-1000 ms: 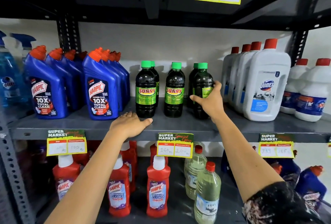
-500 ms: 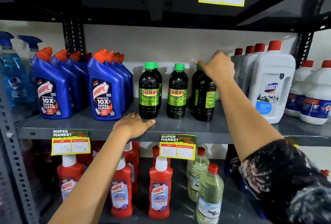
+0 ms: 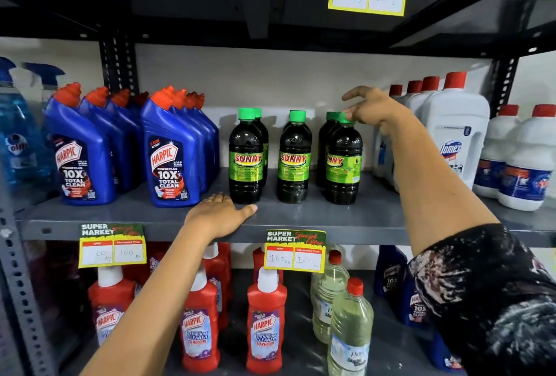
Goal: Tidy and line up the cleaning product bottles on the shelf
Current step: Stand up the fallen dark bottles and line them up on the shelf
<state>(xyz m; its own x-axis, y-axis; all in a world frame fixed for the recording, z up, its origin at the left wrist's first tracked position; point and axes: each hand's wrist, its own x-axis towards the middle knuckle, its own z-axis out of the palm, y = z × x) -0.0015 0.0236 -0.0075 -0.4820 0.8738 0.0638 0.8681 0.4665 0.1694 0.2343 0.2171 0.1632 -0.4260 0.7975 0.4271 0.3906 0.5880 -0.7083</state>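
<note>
Three rows of dark Sunny bottles with green caps stand mid-shelf: a left row [image 3: 246, 159], a middle bottle [image 3: 294, 159] and a right row [image 3: 343, 165]. The front right bottle's label is turned partly away, showing only "NNY". My right hand [image 3: 373, 108] hovers at that bottle's cap, fingers spread, fingertips just touching the cap and not closed around it. My left hand [image 3: 216, 216] lies flat, palm down, on the grey shelf [image 3: 301, 219] in front of the left Sunny row, holding nothing.
Blue Harpic bottles [image 3: 168, 159] stand in rows to the left, with blue spray bottles [image 3: 15, 135] beyond. White Domex bottles [image 3: 454, 135] crowd the right, close to my right forearm. Below are red Harpic bottles [image 3: 264, 321], pale clear bottles [image 3: 349, 330] and price tags [image 3: 294, 251].
My right hand went from the right Sunny bottle's side up over its cap, then opened and drew back to the right. The bottle's label has turned more toward the front. Left hand unmoved.
</note>
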